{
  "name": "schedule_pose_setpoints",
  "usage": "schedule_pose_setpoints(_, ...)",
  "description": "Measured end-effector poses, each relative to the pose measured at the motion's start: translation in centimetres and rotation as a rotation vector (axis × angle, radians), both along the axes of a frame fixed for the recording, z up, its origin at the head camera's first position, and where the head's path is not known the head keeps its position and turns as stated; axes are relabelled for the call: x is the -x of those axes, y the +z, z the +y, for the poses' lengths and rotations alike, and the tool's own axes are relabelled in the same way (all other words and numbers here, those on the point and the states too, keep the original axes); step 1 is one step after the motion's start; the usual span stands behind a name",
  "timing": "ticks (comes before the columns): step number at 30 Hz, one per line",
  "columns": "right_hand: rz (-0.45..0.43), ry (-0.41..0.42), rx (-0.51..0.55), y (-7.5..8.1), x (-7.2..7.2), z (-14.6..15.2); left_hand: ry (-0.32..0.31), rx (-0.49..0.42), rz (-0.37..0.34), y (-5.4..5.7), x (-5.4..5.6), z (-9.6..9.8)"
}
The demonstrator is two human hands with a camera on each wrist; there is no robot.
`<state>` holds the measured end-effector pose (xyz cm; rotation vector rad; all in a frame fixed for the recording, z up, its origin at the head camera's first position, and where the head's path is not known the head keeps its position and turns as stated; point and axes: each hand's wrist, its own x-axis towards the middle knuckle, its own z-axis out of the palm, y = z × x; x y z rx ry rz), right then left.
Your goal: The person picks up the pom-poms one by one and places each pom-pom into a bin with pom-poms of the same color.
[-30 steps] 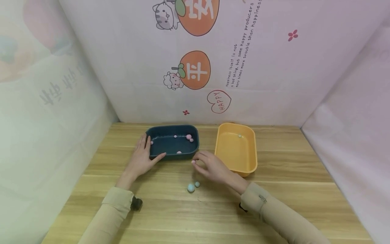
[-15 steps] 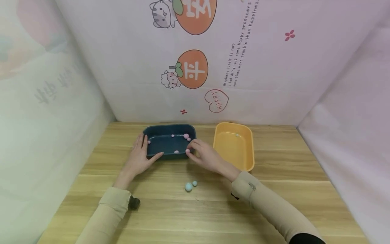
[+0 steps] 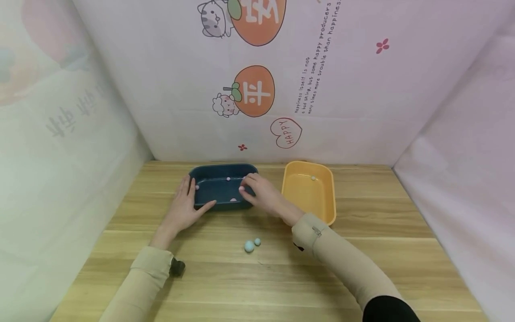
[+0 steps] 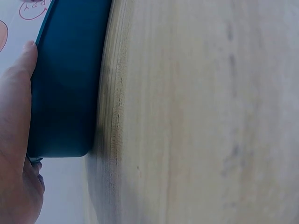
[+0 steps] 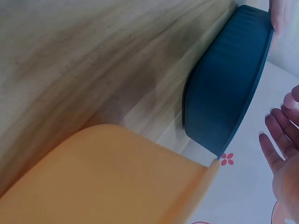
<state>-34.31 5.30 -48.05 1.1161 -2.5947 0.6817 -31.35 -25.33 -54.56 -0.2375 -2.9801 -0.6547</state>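
In the head view, holding a small round pink ball [image 3: 241, 188] at the tips of the right hand [image 3: 261, 194], fingers drawn together in a pinch, over the right end of a dark blue rectangular plastic tray [image 3: 215, 191]. Judging by so small a hold, likely to squirt loose if squeezed off-centre, or to bounce if dropped from too high. At the left end, resting with the left hand [image 3: 183, 208] spread, pinching nothing; if pressed unevenly, apt to shift the tray and set the other pink balls [image 3: 228, 179] rolling. On the wooden surface [image 3: 225, 286], liable to be sent rolling by the right sleeve [image 3: 334, 255]: two loose, round, pale blue balls [image 3: 249, 246].

In the left wrist view, laying the thumb along the tray's rim; hard to tell how firmly.

In the right wrist view, keeping the ball apart from that rim, remaining fingers loosely fanned. With a low wrist, at risk of nudging the yellow rectangular plastic tray [image 5: 107, 172].
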Motion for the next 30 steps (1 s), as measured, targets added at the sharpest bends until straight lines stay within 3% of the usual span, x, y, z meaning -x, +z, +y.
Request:
schedule_pose_setpoints(6, -0.009, -0.021, -0.059, 0.0, 0.6, -0.7, -0.005, 0.002, 0.003, -0.2, -0.1, 0.1)
schedule_pose_setpoints(18, -0.074, -0.068, -0.075, 0.4, 2.3, -2.3, -0.006, 0.006, 0.003, 0.0, 0.1, 0.0)
schedule_pose_setpoints(30, -0.123, -0.116, -0.064, -0.8, 3.4, -3.2, -0.003, 0.012, 0.005, 0.2, 0.1, 0.0)
